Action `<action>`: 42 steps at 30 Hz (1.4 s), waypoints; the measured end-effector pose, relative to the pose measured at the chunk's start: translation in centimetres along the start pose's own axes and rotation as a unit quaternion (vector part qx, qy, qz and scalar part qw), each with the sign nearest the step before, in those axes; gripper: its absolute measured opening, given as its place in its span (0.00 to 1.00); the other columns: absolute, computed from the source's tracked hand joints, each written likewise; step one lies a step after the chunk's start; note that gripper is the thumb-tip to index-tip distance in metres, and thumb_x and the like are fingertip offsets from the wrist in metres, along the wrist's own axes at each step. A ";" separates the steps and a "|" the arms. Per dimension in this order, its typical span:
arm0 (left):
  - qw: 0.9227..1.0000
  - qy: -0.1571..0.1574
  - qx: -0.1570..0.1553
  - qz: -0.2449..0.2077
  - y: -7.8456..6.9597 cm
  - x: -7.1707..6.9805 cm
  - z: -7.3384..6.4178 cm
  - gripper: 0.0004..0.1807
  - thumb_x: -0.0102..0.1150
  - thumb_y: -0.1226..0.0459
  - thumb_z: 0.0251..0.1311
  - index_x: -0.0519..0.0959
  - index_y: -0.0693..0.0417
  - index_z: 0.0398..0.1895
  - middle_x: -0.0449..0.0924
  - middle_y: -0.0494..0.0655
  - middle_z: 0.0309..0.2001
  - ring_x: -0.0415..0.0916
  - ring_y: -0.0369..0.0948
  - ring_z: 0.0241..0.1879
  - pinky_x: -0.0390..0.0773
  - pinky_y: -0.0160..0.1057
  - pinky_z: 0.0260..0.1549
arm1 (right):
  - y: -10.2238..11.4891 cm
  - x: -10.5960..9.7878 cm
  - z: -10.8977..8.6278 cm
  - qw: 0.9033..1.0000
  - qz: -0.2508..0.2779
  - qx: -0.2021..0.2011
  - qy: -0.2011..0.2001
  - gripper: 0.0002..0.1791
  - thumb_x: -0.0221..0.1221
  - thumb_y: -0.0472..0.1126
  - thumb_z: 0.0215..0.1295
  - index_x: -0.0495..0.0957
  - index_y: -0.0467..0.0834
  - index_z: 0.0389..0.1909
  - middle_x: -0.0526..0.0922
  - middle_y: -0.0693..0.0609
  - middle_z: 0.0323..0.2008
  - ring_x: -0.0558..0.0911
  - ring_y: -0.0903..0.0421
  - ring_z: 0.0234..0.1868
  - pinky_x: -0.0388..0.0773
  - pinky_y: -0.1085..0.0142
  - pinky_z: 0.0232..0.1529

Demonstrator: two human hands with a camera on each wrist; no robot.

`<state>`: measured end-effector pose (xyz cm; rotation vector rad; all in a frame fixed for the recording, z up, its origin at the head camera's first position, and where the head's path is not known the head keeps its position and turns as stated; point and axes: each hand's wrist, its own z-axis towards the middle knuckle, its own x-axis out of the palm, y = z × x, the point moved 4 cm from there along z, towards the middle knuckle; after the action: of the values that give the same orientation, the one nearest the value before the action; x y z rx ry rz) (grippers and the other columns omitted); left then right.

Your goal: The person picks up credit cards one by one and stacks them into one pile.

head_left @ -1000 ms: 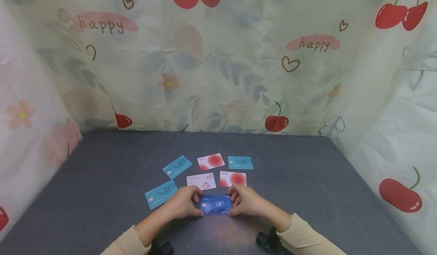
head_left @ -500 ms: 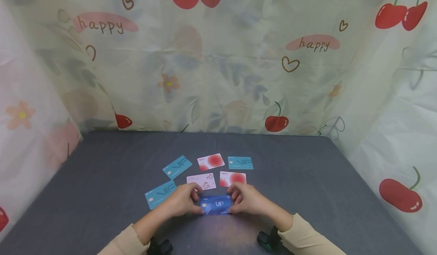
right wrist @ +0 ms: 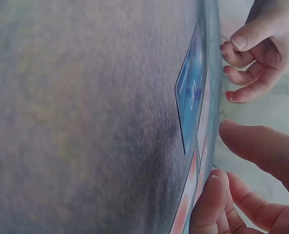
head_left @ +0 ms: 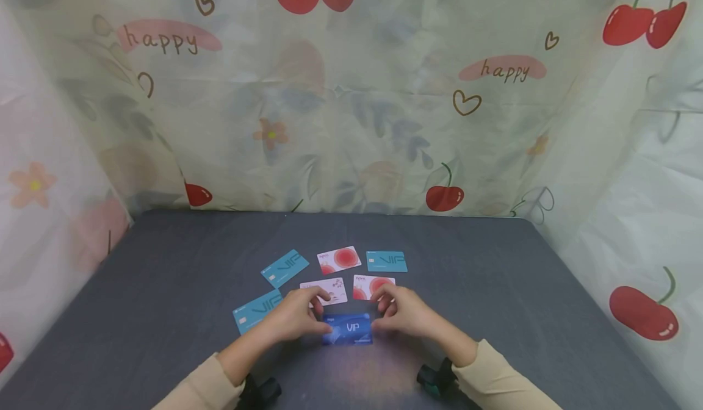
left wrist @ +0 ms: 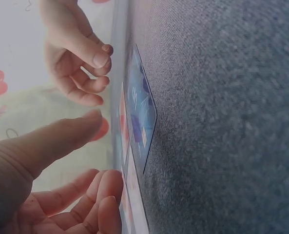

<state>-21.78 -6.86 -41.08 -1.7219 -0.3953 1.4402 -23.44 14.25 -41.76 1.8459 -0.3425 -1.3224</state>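
While left hand (head_left: 293, 314) and right hand (head_left: 407, 312) flank the blue card (head_left: 351, 332), each grip gapes.

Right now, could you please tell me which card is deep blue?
The VIP card lowest in the head view; the other cards are teal or pinkish and lie higher in that picture.

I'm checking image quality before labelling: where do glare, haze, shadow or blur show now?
Head: a soft pinkish glow on the tabletop in front of the blue card, whose VIP lettering reads clearly; left wrist: the backdrop looks pale and hazy, its prints soft; right wrist: tabletop texture blurs towards the left, with a dark shadow near the blue card.
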 end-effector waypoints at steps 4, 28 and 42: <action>1.000 0.008 -0.008 -0.003 0.0 0.2 0.5 0.27 0.73 0.64 0.39 0.76 0.64 0.45 0.76 0.49 0.29 0.70 0.36 0.22 0.70 0.31 0.22 | -0.2 -0.3 0.1 1.000 -0.006 0.006 -0.011 0.23 0.69 0.39 0.48 0.73 0.37 0.44 0.77 0.47 0.33 0.75 0.58 0.30 0.76 0.72 0.30; 0.999 -0.020 -0.010 -0.024 -0.6 1.5 5.4 0.25 0.71 0.62 0.41 0.77 0.64 0.44 0.79 0.52 0.29 0.71 0.38 0.26 0.72 0.32 0.25 | -3.3 -2.5 0.9 0.994 0.012 0.076 -0.071 0.23 0.69 0.38 0.49 0.74 0.37 0.46 0.78 0.46 0.32 0.75 0.57 0.29 0.77 0.69 0.31; 0.999 -0.020 -0.026 -0.038 -0.2 2.4 6.7 0.24 0.71 0.66 0.42 0.75 0.66 0.44 0.77 0.50 0.26 0.69 0.37 0.24 0.71 0.31 0.25 | -4.5 -3.1 1.7 0.989 0.022 0.118 -0.087 0.24 0.69 0.37 0.48 0.73 0.37 0.47 0.78 0.48 0.31 0.75 0.59 0.26 0.76 0.68 0.30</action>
<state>-27.21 -2.42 -42.44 -1.7026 -0.5194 1.4221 -27.28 18.21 -43.26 1.9056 -0.6542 -1.4678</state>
